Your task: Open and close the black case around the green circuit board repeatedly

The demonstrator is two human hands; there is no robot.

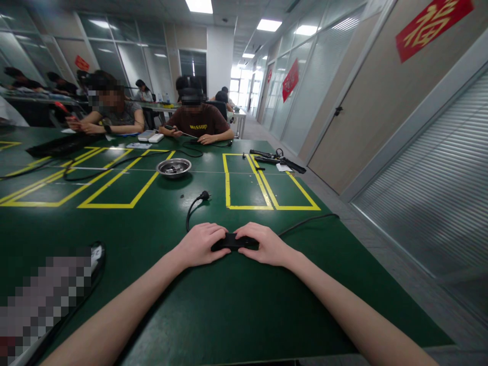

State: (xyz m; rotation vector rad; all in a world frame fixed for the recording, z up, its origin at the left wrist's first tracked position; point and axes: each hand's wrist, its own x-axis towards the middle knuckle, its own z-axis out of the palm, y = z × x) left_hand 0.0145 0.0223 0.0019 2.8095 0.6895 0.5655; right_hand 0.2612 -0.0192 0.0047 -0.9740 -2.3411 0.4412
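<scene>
Pinching the black box (235, 241) at both ends, your left hand (203, 245) and right hand (269, 245) have it at the green table (236, 310). Likely light, stiff, smooth; grip casing, not cord (188, 217).

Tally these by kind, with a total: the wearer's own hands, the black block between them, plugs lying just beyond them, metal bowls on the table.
Hands: 2 (left hand, right hand)
Black block: 1
Plug: 1
Metal bowl: 1
Total: 5
</scene>
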